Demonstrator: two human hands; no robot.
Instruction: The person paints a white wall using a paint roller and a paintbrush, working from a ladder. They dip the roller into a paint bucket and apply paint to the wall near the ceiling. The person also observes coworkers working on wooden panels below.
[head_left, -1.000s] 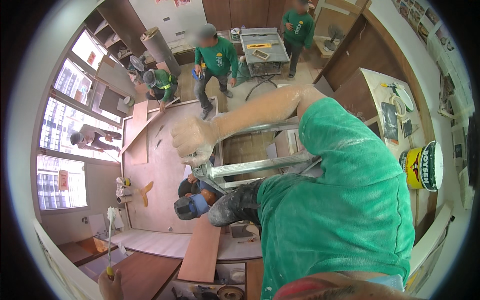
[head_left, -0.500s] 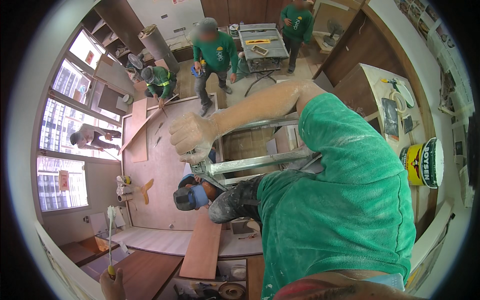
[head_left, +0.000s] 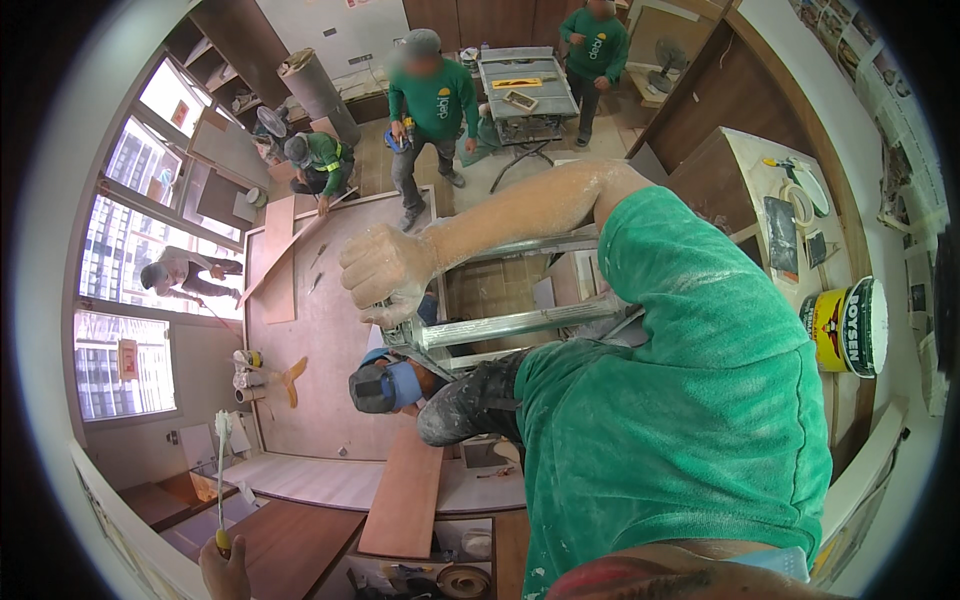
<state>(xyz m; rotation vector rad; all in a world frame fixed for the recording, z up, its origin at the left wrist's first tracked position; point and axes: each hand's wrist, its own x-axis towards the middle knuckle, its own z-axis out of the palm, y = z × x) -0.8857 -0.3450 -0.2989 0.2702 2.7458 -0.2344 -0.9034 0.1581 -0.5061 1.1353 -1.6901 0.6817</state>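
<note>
At my right, on a wooden ledge, a round paint can (head_left: 845, 328) lies on its side, its label yellow with a red patch, a black band and a white end. On the white counter (head_left: 745, 160) beyond it lie a roll of tape (head_left: 797, 203) and dark flat packets (head_left: 781, 235). A small red-and-white sign (head_left: 127, 358) hangs in the window (head_left: 115, 375) at my left.

The right hand (head_left: 385, 272) grips the ladder (head_left: 500, 325) top; the left hand (head_left: 225, 568) holds a screwdriver (head_left: 221, 470).
</note>
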